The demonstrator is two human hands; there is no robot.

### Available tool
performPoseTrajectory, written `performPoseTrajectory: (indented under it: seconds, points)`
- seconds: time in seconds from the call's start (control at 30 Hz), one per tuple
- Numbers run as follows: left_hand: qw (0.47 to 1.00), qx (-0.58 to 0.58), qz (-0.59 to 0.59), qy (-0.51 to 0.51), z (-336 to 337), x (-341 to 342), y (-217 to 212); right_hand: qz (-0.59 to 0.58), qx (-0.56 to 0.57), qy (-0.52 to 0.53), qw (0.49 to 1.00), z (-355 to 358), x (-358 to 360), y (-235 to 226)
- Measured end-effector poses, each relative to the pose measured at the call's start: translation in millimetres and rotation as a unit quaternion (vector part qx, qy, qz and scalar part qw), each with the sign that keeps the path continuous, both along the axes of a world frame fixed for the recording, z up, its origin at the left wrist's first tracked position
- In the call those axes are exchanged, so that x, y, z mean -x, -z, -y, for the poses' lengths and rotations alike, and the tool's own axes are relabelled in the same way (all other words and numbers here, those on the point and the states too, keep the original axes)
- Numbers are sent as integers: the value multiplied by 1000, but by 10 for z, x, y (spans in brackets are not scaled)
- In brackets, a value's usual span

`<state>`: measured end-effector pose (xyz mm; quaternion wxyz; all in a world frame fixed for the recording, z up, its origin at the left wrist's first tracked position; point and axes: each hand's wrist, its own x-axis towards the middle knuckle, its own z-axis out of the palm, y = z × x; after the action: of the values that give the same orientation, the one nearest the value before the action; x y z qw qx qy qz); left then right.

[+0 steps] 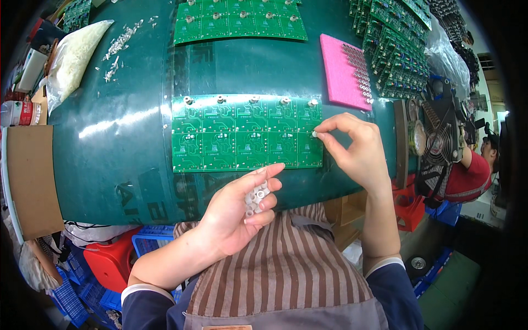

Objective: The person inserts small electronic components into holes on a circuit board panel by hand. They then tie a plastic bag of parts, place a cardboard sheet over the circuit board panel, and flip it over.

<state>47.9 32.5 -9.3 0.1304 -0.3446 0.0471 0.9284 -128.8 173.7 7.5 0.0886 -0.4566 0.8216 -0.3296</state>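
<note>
A green circuit board panel (220,159), divided into two rows of sections, lies flat on the table in front of me. Along its far row stand several small parts with pale collars. My right hand (356,147) pinches a small white spacer (314,133) between thumb and forefinger at the panel's right edge, on the near row; whether it touches the board I cannot tell. Curled below the panel's near edge, my left hand (226,212) cups several white ring-shaped spacers (256,198) in its fingers.
Another green panel (236,27) with upright parts lies at the far side of the green table (126,159). A pink foam block (341,71) holds rows of small metal parts. Stacked boards (396,60), a fan (438,144) and a person (473,170) are at right; a plastic bag (77,60) and loose clear pieces (122,41) at left.
</note>
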Motion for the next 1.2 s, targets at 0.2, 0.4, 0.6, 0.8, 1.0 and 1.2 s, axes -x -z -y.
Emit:
performPoseTrajectory:
  seconds: [0.2, 0.4, 0.6, 0.8, 1.0, 1.2]
  points:
    - [1000, -1, 11, 0, 33, 8, -17, 0, 0, 17, 1000, 15, -46, 44]
    - [989, 142, -25, 41, 37, 35, -11, -28, 55, 51, 997, -17, -164, 171]
    - [607, 757, -220, 98, -98, 89, 135, -87, 84, 52, 991, -54, -217, 258]
    - [249, 940, -195, 125, -164, 178, 261, -100, 70, 101, 987, -167, 112, 103]
    - [236, 948, -183, 109, -97, 269, 329, -187, 47, 200, 961, -228, 661, 260]
    - [258, 943, -185, 98, 124, 458, 341, -227, 36, 199, 953, -176, 730, 380]
